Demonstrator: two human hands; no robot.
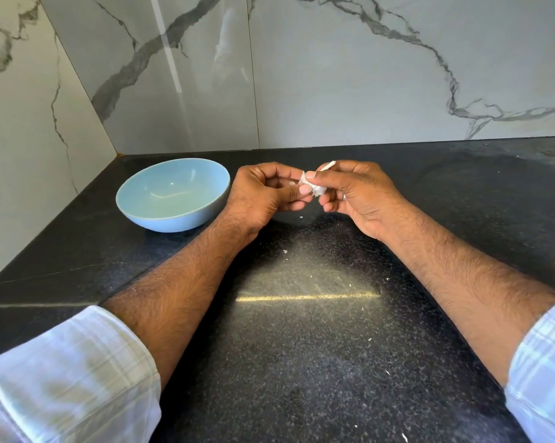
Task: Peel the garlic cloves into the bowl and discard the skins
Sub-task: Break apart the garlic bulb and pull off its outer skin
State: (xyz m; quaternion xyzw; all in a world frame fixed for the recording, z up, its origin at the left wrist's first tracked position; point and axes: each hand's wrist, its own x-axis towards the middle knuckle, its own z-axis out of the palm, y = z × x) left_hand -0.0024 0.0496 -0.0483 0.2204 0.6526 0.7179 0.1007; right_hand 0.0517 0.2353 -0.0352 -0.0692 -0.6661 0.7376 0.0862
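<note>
A small white garlic piece (314, 184) with papery skin hangs between both hands above the black counter. My left hand (266, 195) pinches its left side with thumb and fingers curled. From the right, my right hand (354, 195) pinches it, and a strip of white skin (328, 165) sticks up over the fingers. A light blue bowl (142, 193) stands on the counter just left of my left hand; nothing shows inside it.
Tiny white skin flakes (285, 251) lie scattered on the black speckled counter (301, 346) below and in front of the hands. Marble wall panels close the counter at the back and left, forming a corner behind the bowl.
</note>
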